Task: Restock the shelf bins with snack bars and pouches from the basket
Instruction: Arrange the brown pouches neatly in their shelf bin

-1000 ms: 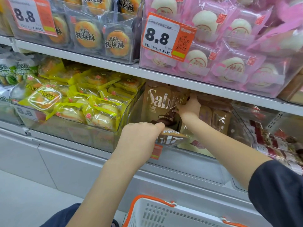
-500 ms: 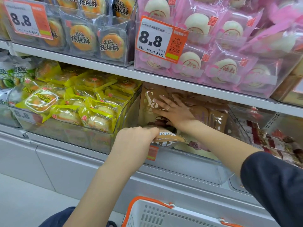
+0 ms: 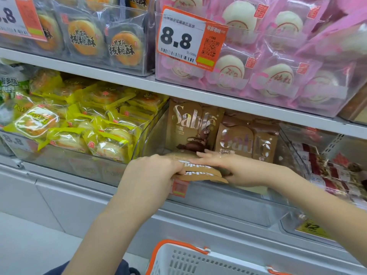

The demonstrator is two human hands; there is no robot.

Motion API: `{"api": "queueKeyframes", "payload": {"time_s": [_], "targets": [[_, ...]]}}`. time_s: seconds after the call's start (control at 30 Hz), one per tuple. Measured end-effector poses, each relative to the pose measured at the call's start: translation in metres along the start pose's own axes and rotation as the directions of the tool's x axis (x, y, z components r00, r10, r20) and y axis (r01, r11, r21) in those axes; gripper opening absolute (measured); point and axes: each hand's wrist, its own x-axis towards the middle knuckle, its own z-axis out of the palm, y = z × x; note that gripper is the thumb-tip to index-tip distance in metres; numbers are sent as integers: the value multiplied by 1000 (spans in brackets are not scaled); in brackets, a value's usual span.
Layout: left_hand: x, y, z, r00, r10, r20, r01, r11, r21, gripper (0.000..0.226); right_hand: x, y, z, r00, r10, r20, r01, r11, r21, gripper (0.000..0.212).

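Two flat brown Sablé pouches (image 3: 200, 172) lying stacked at the front lip of the clear middle bin (image 3: 228, 197) — long axis running left to right, lettering upside down, far edges tipped slightly upward. Gripped at the left end by the left hand (image 3: 153, 173), fingers curled round both. Right hand (image 3: 228, 167), half a second ago spread flat against the standing pouches, now lowered onto the stack: fingers straight along the top pouch, thumb tucked beneath the right end. Behind, at least three more Sablé pouches (image 3: 190, 128) standing upright, lettering the right way up. Left of that, a bin of yellow-wrapped pastries (image 3: 95, 124). Nearest, the white basket (image 3: 190, 261) with orange rim.
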Motion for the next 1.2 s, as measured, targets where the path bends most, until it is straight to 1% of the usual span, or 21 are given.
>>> {"api": "queueKeyframes", "payload": {"time_s": [0.03,0.13,0.17,0.27,0.3,0.33,0.4,0.43,0.47,0.57,0.67,0.77,0.83,0.93,0.97,1.0,1.07,1.1,1.13,1.17,1.2], "targets": [[0,1,2,1000,-8,9,8,1000,27,37,-2,3,4,1000,9,-2,-9,999,34,91],[0,2,1,999,-22,-35,19,997,-69,37,10,4,0,979,63,-195,-30,985,169,78],[-1,2,2,997,14,-74,-21,995,-94,38,14,3,-3,971,83,-224,-37,979,201,68],[-1,1,6,982,112,-150,-133,982,-134,32,27,3,-6,964,191,-187,-121,936,332,20],[-1,0,9,978,124,-168,-149,979,-140,30,31,1,-5,938,261,-226,-151,898,412,11],[-1,0,12,974,135,-183,-159,980,-121,29,36,1,-3,884,358,-301,-172,847,502,9],[-2,0,15,966,133,-223,-159,982,-101,28,48,4,-7,679,565,-469,-197,755,625,22],[-1,0,16,963,119,-242,-145,985,-94,27,53,6,-11,595,631,-498,-233,728,644,28],[0,0,17,957,108,-271,-134,988,-77,27,58,5,-16,555,672,-491,-295,710,639,31],[-1,-1,23,942,74,-328,-100,993,-64,27,72,7,-13,530,730,-431,-423,668,612,35],[-2,-1,25,940,63,-336,-80,996,-35,28,77,10,-4,458,799,-390,-391,575,718,36],[-1,-1,23,944,53,-327,-65,998,-24,27,78,11,-4,407,806,-430,-345,571,745,33],[-1,-1,22,945,51,-322,-59,998,-16,23,69,5,-2,370,763,-530,-241,630,738,37],[-2,-5,20,936,4,-352,-13,1000,-23,12,37,-14,4,295,646,-704,6,736,677,43],[-2,-7,19,931,-18,-364,7,999,-34,10,22,-18,6,331,601,-728,32,764,645,46],[-2,-8,19,926,-42,-374,28,999,-44,8,7,-21,9,428,542,-724,41,788,614,51],[0,-9,19,917,-78,-391,60,996,-58,9,-19,-29,14,740,370,-562,34,813,581,64],[2,-8,20,913,-84,-398,68,996,-55,10,-27,-33,15,850,289,-440,-3,838,545,71],[4,-6,21,910,-81,-407,68,997,-46,9,-31,-35,18,896,245,-370,-39,874,485,74],[6,-3,23,908,-75,-412,62,997,-45,7,-31,-38,21,901,239,-361,-63,897,438,68],[10,-1,24,908,-68,-414,49,997,-55,6,-29,-42,22,886,264,-382,-80,897,434,53]]}}
